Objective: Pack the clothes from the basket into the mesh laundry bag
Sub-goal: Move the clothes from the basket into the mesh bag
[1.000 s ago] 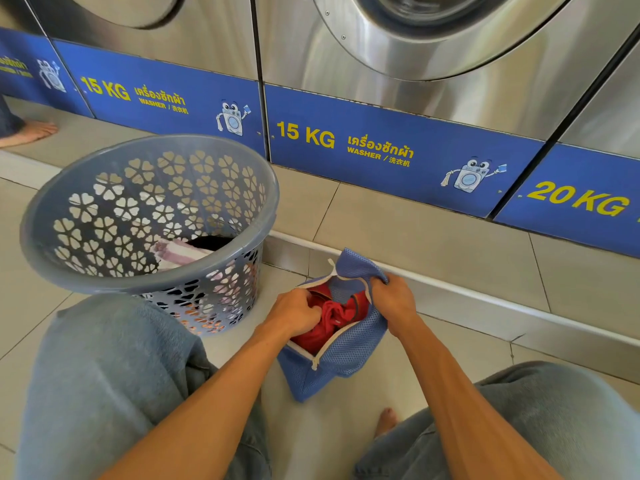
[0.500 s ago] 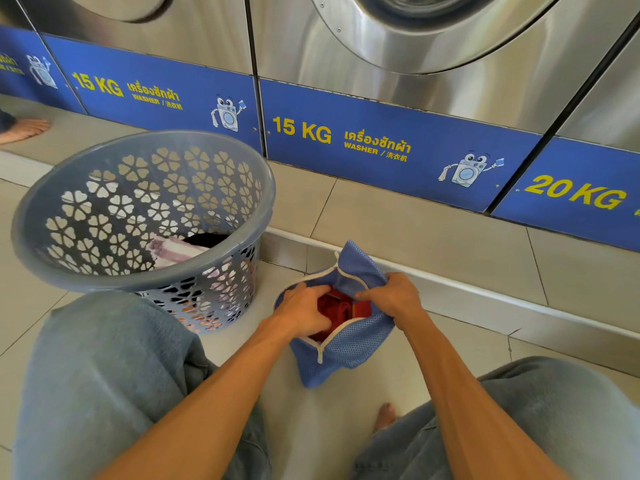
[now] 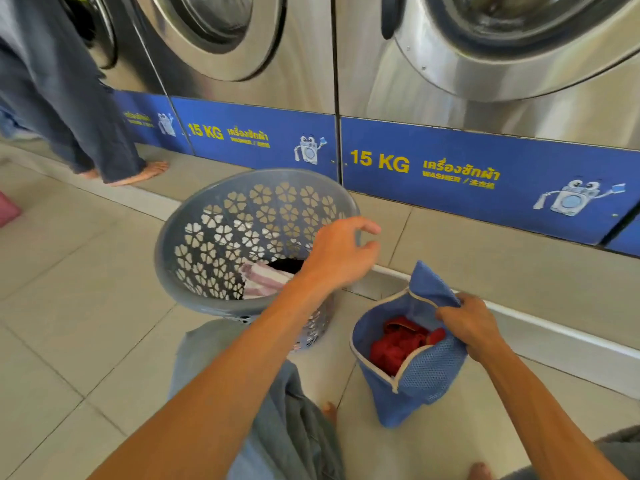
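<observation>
Pinched between thumb and fingers of the right hand (image 3: 472,325) is the far edge of the mesh bag (image 3: 420,374), which the hand holds up so that the mouth gapes. This blue bag stands on the floor (image 3: 69,289) to the right of the basket (image 3: 221,237), just in front of the raised step (image 3: 519,282) under the washers (image 3: 485,64). Red clothes (image 3: 398,348) lie inside it, showing through the white-trimmed zip opening.

Left hand (image 3: 337,256) hangs over the near right rim of the basket with its fingers spread and loosely curled, gripping nothing; it touches no cloth. Whether it brushes the rim cannot be told.

Grey and pierced with flower-shaped holes, the basket tilts toward the washers and stands on the floor at the step's edge. At its bottom lie a pink-and-white striped cloth (image 3: 265,280) and a dark garment (image 3: 285,266) behind it, both below the left hand.

Grey trouser legs of the person fill the lower middle and lower right corner. At the far left another person's bare foot (image 3: 145,171) stands on the step beside a blue panel (image 3: 256,136) marked 15 KG.
</observation>
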`<state>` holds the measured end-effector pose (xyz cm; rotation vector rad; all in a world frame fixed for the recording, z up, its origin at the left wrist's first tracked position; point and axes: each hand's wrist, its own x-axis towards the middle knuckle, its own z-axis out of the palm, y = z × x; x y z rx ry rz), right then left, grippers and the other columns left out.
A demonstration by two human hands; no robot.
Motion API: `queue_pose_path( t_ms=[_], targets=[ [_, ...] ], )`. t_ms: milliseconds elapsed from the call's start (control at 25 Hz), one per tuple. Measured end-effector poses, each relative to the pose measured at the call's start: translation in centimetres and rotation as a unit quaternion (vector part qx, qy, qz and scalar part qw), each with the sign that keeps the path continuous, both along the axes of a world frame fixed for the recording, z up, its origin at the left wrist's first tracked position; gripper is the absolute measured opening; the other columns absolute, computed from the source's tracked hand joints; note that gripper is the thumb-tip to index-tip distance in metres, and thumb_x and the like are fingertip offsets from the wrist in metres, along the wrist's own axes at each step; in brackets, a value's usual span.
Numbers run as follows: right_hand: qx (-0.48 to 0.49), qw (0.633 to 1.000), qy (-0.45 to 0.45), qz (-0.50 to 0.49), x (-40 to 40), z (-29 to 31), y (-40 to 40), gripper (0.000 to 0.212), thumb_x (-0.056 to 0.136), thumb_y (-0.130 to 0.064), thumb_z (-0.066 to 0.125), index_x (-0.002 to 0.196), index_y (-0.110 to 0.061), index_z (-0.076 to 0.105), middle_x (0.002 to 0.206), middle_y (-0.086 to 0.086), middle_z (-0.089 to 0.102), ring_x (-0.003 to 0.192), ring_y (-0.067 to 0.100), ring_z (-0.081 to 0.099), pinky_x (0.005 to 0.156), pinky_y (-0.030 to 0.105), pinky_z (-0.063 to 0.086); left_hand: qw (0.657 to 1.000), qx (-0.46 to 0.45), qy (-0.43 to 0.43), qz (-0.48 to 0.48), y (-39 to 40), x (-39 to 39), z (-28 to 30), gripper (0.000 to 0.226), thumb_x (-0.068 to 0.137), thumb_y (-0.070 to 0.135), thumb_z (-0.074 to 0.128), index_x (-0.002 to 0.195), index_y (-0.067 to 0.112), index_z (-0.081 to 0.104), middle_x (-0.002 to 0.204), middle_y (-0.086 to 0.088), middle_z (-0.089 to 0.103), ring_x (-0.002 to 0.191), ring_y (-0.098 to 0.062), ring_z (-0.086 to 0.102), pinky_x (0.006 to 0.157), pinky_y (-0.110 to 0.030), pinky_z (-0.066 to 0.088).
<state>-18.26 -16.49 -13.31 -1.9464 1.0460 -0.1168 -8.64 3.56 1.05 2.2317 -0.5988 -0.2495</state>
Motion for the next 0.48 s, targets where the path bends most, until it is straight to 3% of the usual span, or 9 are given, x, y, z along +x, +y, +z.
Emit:
queue_pose_path(
  t_ms=[200,400,480],
  targets=[
    [0.021,1.000,-0.011,0.004,2.6,0.2,1.4,0.021,0.070,-0.011,0.061,0.090,-0.015,0.066,0.081,0.012,0.068,0.072,0.030,0.060,0.064,0.033,0.047,0.995,0.038,0.061,0.066,3.3,5.9,-3.3,0.027,0.088,0.012,0.055,0.106,0.024,0.072,0.127,0.004,0.066,0.120,-0.016,0.058,0.098,-0.028,0.044],
    [0.033,0.998,-0.023,0.049,4.2,0.8,2.5,0.019,0.074,-0.007,0.059,0.093,-0.011,0.063,0.078,0.007,0.061,0.068,0.024,0.052,0.051,0.027,0.036,0.969,0.227,0.096,-0.013,3.6,12.2,-7.9,0.021,0.085,0.016,0.059,0.102,0.014,0.071,0.100,-0.005,0.068,0.096,-0.024,0.062,0.079,-0.034,0.047],
    [0.026,0.998,-0.026,0.057,4.8,0.6,2.7,0.022,0.074,-0.010,0.061,0.096,-0.013,0.064,0.081,0.005,0.062,0.073,0.025,0.055,0.054,0.028,0.037,0.926,0.355,0.101,-0.083,3.0,14.5,-10.5,0.032,0.081,0.030,0.064,0.111,0.020,0.066,0.105,0.000,0.062,0.098,-0.022,0.058,0.083,-0.031,0.047]
  ],
)
